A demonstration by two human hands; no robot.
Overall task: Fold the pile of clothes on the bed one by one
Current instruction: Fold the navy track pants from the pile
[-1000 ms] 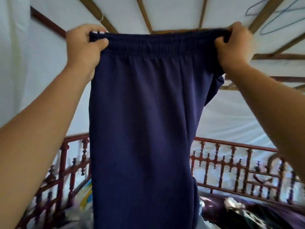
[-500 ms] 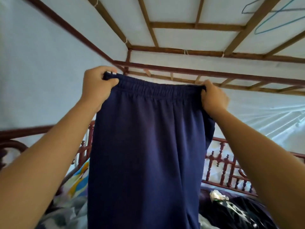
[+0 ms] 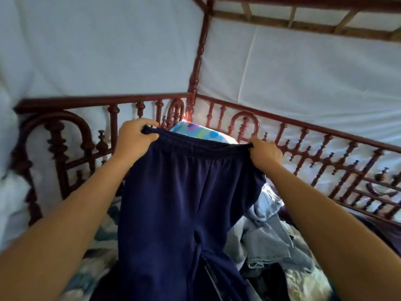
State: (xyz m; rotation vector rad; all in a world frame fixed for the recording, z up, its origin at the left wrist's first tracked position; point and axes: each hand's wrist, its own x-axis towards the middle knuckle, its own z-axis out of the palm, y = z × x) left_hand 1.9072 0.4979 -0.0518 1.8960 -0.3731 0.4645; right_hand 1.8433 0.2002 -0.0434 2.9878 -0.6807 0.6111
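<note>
I hold up a pair of navy blue pants point(image 3: 180, 203) by the elastic waistband, stretched flat in front of me. My left hand point(image 3: 133, 139) grips the waistband's left end, fingers curled over the fabric. My right hand point(image 3: 263, 154) grips the right end the same way. The legs hang down toward me and split near the bottom of the view. Behind and right of the pants lies a pile of clothes point(image 3: 267, 237) on the bed, with pale blue denim on top.
A dark red wooden railing point(image 3: 303, 148) with turned spindles runs round the bed's far sides, with a corner post point(image 3: 195, 79). A colourful dotted pillow point(image 3: 199, 132) leans in the corner. White netting point(image 3: 303, 83) hangs behind. Patterned bedding point(image 3: 102, 246) lies lower left.
Both hands have brought the pants down from overhead to chest height, still gripping the waistband. My view has tilted down from the canopy to the bed railing and pile.
</note>
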